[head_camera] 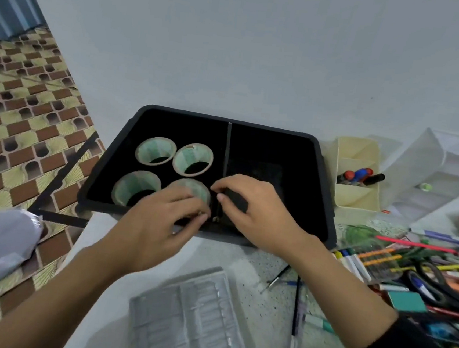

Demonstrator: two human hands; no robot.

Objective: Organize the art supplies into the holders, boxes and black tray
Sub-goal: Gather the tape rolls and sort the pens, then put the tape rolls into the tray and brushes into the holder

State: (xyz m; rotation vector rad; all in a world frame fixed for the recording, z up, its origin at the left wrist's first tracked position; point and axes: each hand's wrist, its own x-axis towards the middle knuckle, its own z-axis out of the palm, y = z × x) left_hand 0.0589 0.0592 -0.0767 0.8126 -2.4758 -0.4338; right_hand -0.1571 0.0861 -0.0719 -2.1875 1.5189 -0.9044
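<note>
1. Since the four tape rolls (155,150) are parked two-by-two in the left compartment of the black tray (200,114), that side looks pretty much sorted. They're holes up, probably so they pack tight and don't roll.
2. Left hand (159,223) sits over the near-right roll, fingers curled down by the tray's front rim. Honestly can't tell if it's gripping the roll or just steadying things.
3. Divider (227,145) runs front to back down the middle, and both hands meet at its near end.
4. Right hand (260,216) pinches a dark block (237,201) between thumb and fingers, just right of the divider. My guess is it's going into the right compartment, snug against the divider.
5. Further right there's a cream holder (356,198) with markers (358,175) in it, then a heap of pens and scissors (424,265) not yet sorted.
</note>
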